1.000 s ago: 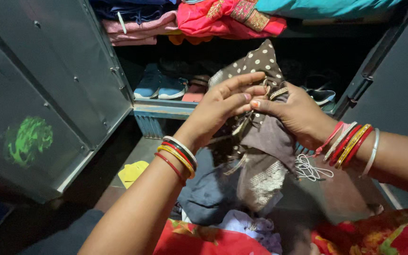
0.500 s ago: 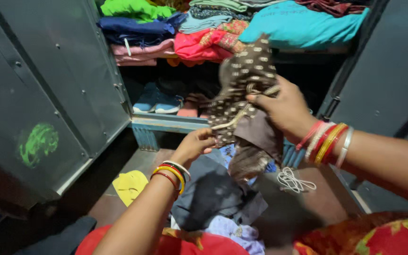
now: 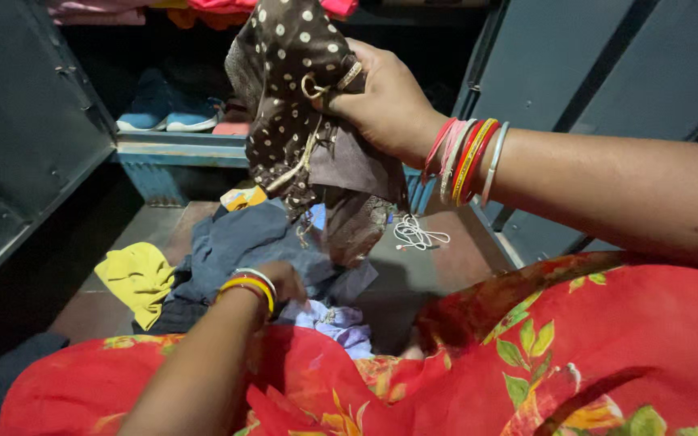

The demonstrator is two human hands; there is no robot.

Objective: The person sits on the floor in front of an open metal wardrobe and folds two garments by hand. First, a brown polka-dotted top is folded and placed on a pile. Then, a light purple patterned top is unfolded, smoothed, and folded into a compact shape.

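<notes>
My right hand holds up a brown garment with white dots, gripped near its top; the cloth hangs down over the floor. Several bangles ring that wrist. My left hand is low, reaching into a pile of clothes on the floor, touching a grey-blue garment and a pale lilac cloth. Whether its fingers close on anything is hidden by the wrist and cloth.
An open metal cupboard stands ahead, with its left door and right door swung out. Blue shoes sit on the bottom shelf. A yellow cloth and a white cord lie on the floor. Red flowered fabric covers my lap.
My left hand let go of the dotted garment and dropped to the floor pile. My right hand kept the garment raised. The view tilted down, losing the upper shelves.
</notes>
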